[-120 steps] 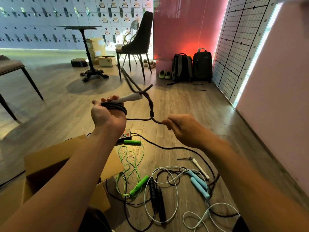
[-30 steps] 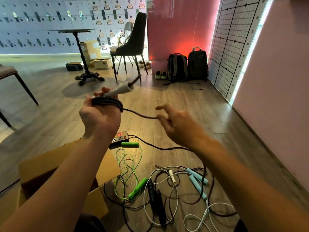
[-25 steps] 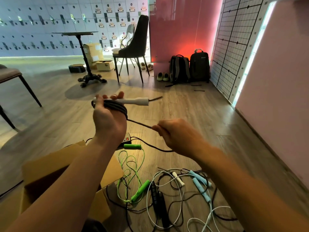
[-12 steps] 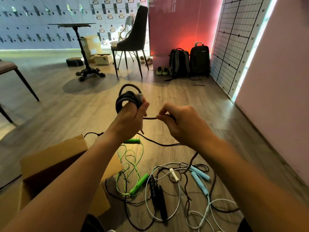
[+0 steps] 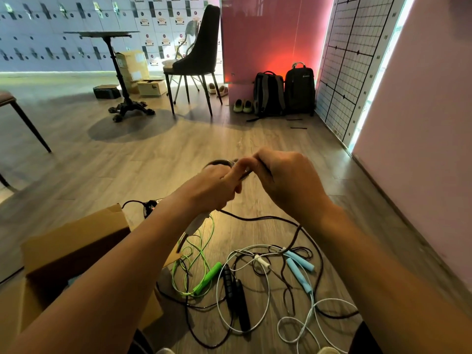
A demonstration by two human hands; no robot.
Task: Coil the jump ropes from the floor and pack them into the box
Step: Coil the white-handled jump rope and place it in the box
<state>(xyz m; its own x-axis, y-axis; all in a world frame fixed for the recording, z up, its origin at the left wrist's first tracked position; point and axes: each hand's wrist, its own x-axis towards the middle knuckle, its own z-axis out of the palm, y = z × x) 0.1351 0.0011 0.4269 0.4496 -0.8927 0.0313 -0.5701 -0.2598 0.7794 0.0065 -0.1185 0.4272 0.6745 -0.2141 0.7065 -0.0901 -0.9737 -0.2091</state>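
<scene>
My left hand (image 5: 214,185) grips a coil of dark jump rope (image 5: 219,163), mostly hidden behind the fingers, and its white handle (image 5: 196,222) hangs below the wrist. My right hand (image 5: 283,180) pinches the same dark rope right beside the left hand. The rope's free end trails down to the floor (image 5: 258,218). An open cardboard box (image 5: 74,241) stands at the lower left. On the floor lie a green rope (image 5: 201,259), a black-handled rope (image 5: 236,292), a blue-handled white rope (image 5: 297,270) and another white handle (image 5: 263,261).
A power strip (image 5: 150,204) sits beyond the box. Farther off stand a dark chair (image 5: 196,60), a pedestal table (image 5: 120,72), small boxes (image 5: 150,86), two backpacks (image 5: 283,92) and shoes (image 5: 242,106). A pink wall (image 5: 421,123) runs along the right.
Both hands have come together and lower. The left hand has turned over, so the coil sits behind its fingers and the white handle now hangs down. More rope is wound up.
</scene>
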